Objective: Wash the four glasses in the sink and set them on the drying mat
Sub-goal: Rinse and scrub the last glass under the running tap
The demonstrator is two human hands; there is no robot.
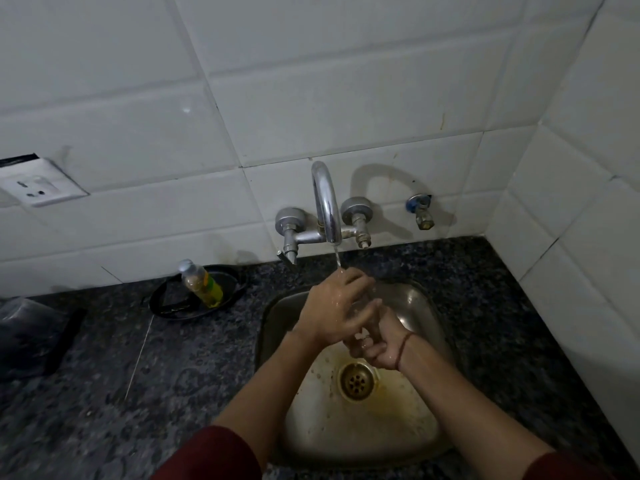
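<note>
While the tap (327, 202) runs, glass (362, 308) sits between both hands above the sink (415, 299) | left hand (332, 306) wraps it; right hand (379, 348) curls round its base | risk: wet grip slips, glass cracks.

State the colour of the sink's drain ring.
The drain ring is brassy gold; head view shows it.

No text can be read: the bottle (202, 284) at the counter's (104, 393) back edge wears a yellow-green label (print too blurred).
</note>
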